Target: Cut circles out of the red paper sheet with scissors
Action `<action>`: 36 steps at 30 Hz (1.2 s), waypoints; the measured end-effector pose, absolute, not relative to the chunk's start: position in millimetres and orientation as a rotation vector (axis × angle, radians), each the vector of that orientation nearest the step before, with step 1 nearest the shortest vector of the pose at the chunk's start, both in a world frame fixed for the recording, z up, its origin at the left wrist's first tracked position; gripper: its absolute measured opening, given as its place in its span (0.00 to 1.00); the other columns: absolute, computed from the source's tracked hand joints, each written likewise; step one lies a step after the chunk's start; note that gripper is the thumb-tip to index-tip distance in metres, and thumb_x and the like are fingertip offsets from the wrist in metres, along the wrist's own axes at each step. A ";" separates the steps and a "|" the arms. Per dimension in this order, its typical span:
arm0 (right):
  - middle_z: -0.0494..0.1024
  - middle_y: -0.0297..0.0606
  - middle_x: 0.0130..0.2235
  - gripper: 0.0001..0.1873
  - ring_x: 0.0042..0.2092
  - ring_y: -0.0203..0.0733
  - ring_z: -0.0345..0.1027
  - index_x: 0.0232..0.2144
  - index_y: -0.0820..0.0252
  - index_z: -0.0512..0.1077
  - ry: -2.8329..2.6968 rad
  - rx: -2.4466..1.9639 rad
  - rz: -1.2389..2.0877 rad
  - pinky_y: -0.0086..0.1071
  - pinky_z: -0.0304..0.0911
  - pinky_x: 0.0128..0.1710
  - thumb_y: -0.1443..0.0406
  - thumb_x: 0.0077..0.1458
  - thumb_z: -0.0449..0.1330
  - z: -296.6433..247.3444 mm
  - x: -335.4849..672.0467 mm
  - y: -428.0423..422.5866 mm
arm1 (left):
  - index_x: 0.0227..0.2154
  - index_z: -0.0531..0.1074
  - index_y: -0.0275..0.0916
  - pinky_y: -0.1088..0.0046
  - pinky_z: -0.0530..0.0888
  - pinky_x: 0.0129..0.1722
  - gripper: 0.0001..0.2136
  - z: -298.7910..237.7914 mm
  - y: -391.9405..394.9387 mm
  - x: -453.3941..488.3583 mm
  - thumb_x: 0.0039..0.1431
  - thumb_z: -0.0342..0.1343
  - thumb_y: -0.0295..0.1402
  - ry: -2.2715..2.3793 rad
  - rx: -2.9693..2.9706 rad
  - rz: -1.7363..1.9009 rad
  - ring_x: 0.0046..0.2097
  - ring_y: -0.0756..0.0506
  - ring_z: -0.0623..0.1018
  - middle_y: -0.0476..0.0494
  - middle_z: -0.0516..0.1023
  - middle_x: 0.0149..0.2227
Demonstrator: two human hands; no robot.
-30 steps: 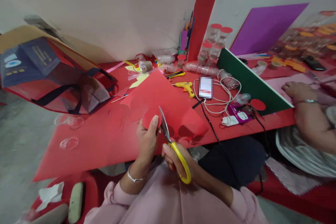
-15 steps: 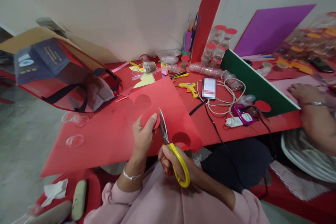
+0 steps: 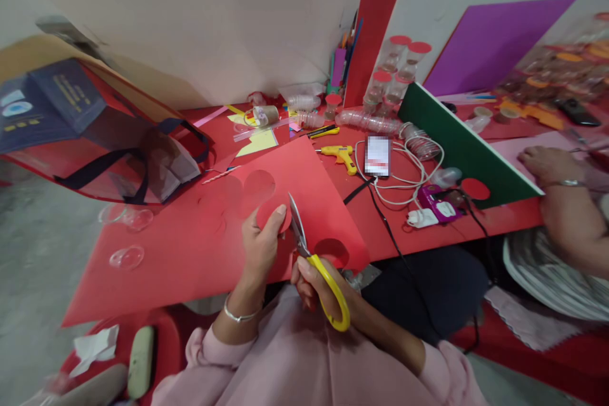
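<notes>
My left hand pinches a red paper disc, its thumb lying across the face. My right hand is wrapped round the yellow handles of a pair of scissors. The blades point up and away from me, right beside the disc's right edge; whether they touch it I cannot tell. Below both hands lies a large red sheet with round holes cut in it. Part of the right hand's fingers is hidden behind the scissor handle.
A yellow glue gun, a phone and white cable lie beyond the sheet. At left stands a big bag, near clear plastic cups. A green board stands at right, before another person's hand.
The view has shifted slightly. Both hands keep nearly the same pose, with the disc and the scissors still held close together.
</notes>
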State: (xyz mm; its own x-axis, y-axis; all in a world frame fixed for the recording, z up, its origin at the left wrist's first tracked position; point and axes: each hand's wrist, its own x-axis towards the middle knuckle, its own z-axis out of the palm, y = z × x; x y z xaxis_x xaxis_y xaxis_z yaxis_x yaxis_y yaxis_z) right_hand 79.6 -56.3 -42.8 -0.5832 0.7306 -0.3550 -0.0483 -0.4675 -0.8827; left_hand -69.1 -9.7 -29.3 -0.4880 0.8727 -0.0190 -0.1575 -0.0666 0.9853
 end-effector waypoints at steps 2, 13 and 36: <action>0.60 0.25 0.19 0.39 0.19 0.31 0.56 0.29 0.58 0.69 -1.231 -1.031 2.070 0.28 0.57 0.21 0.28 0.55 0.54 -43.7 79.8 -56.8 | 0.30 0.79 0.39 0.75 0.72 0.30 0.11 -30.5 -9.4 -69.2 0.58 0.68 0.41 1.427 0.810 1.665 0.27 0.51 0.72 0.50 0.78 0.28; 0.60 0.26 0.21 0.37 0.21 0.32 0.59 0.29 0.58 0.68 -1.273 -0.998 2.055 0.28 0.59 0.23 0.31 0.61 0.51 -47.8 82.2 -58.3 | 0.26 0.74 0.39 0.76 0.68 0.27 0.14 -29.7 -11.5 -66.0 0.60 0.67 0.41 1.412 0.818 1.661 0.24 0.52 0.67 0.54 0.72 0.23; 0.58 0.25 0.18 0.40 0.19 0.33 0.54 0.25 0.56 0.66 -1.291 -1.155 2.014 0.30 0.55 0.21 0.26 0.53 0.53 -39.2 80.3 -56.2 | 0.24 0.72 0.39 0.75 0.67 0.25 0.16 -27.7 -13.8 -67.3 0.61 0.66 0.42 1.426 0.844 1.671 0.22 0.52 0.68 0.54 0.71 0.21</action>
